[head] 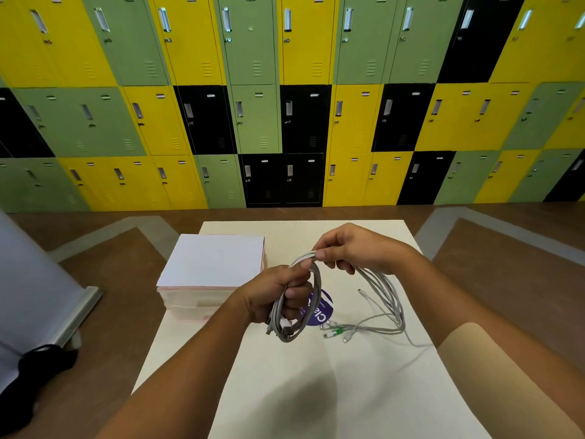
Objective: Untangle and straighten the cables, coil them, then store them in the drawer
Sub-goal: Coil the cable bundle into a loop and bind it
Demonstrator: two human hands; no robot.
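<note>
Over the middle of the white table [285, 391] I hold a bundle of grey-white cables. My left hand [275, 293] grips a coiled loop of cable [286, 331] that hangs below the fist. My right hand [351, 248] pinches the cable strands at the loop's top. More loose cables [387, 299] trail from the right hand down onto the table, ending in several plugs [335, 332], some green-tipped. A white drawer box [212, 264] with pink edges stands shut at the table's left.
A purple round sticker [321, 308] lies on the table under the cables. A wall of yellow, green and black lockers [285, 106] stands beyond the brown floor. A grey pillar base [38, 289] and a black bag [28, 375] are at the left.
</note>
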